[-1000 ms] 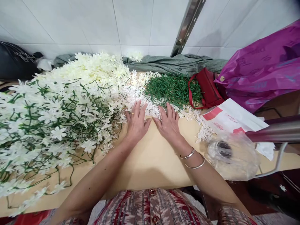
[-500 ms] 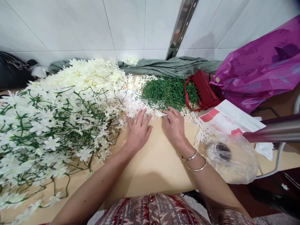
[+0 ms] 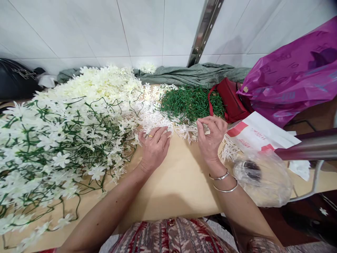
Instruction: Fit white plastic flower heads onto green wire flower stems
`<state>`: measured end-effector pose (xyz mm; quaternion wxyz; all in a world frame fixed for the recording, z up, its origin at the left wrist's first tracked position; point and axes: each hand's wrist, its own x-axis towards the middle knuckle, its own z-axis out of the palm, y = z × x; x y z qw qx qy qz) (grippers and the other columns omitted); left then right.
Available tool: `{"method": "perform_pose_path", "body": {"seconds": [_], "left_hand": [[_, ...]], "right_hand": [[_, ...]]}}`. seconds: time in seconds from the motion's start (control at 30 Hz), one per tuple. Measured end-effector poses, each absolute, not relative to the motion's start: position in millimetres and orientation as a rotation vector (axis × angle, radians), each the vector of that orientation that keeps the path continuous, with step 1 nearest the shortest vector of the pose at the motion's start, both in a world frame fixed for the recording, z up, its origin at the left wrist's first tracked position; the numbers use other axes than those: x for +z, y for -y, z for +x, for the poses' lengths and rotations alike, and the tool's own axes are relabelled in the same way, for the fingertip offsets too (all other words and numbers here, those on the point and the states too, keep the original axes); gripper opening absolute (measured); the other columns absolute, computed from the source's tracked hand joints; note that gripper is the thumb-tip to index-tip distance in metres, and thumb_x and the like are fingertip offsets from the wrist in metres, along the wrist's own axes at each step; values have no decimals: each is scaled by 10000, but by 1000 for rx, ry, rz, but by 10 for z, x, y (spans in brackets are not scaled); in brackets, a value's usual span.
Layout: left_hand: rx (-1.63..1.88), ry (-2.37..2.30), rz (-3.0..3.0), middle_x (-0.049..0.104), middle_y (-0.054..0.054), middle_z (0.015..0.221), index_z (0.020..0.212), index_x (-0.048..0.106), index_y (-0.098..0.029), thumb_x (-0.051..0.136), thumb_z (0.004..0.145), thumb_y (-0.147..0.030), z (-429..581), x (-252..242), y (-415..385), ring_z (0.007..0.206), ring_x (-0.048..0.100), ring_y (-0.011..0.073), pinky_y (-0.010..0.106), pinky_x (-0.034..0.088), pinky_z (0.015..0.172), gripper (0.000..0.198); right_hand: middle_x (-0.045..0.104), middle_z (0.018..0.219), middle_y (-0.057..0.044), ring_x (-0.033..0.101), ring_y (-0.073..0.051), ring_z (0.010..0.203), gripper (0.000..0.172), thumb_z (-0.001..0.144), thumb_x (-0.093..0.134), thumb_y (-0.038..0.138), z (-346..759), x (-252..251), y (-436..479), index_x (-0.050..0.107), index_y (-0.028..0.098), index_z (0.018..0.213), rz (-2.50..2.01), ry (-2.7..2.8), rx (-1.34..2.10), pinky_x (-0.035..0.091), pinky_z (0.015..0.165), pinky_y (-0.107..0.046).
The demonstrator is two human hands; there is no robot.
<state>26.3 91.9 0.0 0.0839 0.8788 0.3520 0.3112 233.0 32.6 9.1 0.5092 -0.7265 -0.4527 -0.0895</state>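
My left hand rests palm down at the front edge of a pile of thin white stamen-like pieces, its fingers slightly bent and apart, with a ring on one. To the right, my right hand is raised at the near edge of a heap of green plastic stems. Its thumb and index fingertip come together in a pinch; whatever is between them is too small to make out. White artificial flowers on green stems spread in a large mound left of my left hand. Loose cream blossoms lie piled behind them.
A red bag and a purple plastic bag stand at the right. Nearer are a white and red paper bag and a clear plastic bag. Grey cloth runs along the wall; a black bag sits far left.
My right hand has moved right and lifted from the white pieces, its thumb and index finger now pinched. The left hand has stayed almost in place, its fingers lying a little lower.
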Motion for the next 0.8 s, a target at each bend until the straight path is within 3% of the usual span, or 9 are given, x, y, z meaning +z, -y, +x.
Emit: {"method": "perform_pose_path", "body": {"seconds": [0.1, 0.23, 0.37, 0.47, 0.6, 0.7, 0.8], "left_hand": [[899, -1005, 2642, 741, 86, 1346, 1170, 730, -262, 520, 1059, -250, 254, -8, -925, 1205, 695, 272, 512, 385, 1108, 238], [943, -959, 2671, 741, 79, 1345, 1207, 711, -254, 491, 1071, -251, 234, 16, -937, 1212, 684, 254, 425, 431, 1012, 258], [1103, -1119, 2626, 686, 103, 1423, 1283, 673, -256, 529, 1054, -286, 188, 46, -1029, 1346, 606, 293, 489, 359, 1141, 273], [1187, -1286, 2513, 566, 139, 1551, 1325, 638, -251, 560, 1029, -305, 168, 73, -1077, 1491, 465, 340, 558, 329, 1193, 311], [907, -1292, 2545, 384, 208, 1669, 1346, 606, -209, 590, 1004, -289, 139, 182, -942, 1571, 334, 417, 651, 394, 1157, 352], [587, -1240, 2670, 429, 214, 1648, 1301, 634, -191, 596, 994, -249, 11, 344, -767, 1526, 418, 433, 635, 502, 1071, 314], [462, -1352, 2727, 575, 179, 1543, 1292, 651, -186, 531, 1029, -242, -204, 547, -643, 1478, 497, 397, 604, 514, 1089, 295]], "right_hand": [[738, 974, -68, 638, -264, 1002, 191, 958, 660, 420, 2330, 111, -312, 735, 246, 936, -1671, 1043, -150, 438, 1061, -503], [738, 944, -51, 669, -219, 902, 164, 937, 678, 383, 2350, 103, -330, 709, 223, 952, -1540, 915, 2, 528, 922, -410], [741, 965, -51, 683, -203, 901, 202, 943, 676, 419, 2369, 107, -349, 704, 222, 978, -1489, 871, 93, 547, 918, -395], [744, 987, -60, 702, -204, 938, 251, 979, 621, 466, 2374, 138, -344, 696, 226, 986, -1451, 865, 85, 563, 940, -408], [724, 997, -64, 721, -193, 861, 265, 1005, 581, 454, 2440, 184, -322, 699, 219, 1037, -1462, 905, 18, 584, 876, -404], [716, 1004, -67, 713, -186, 803, 232, 1009, 578, 398, 2552, 215, -296, 705, 213, 1066, -1510, 985, -98, 580, 814, -401], [741, 1026, -93, 710, -248, 969, 178, 982, 620, 344, 2653, 244, -258, 730, 207, 1002, -1605, 1114, -314, 557, 889, -459]]}}
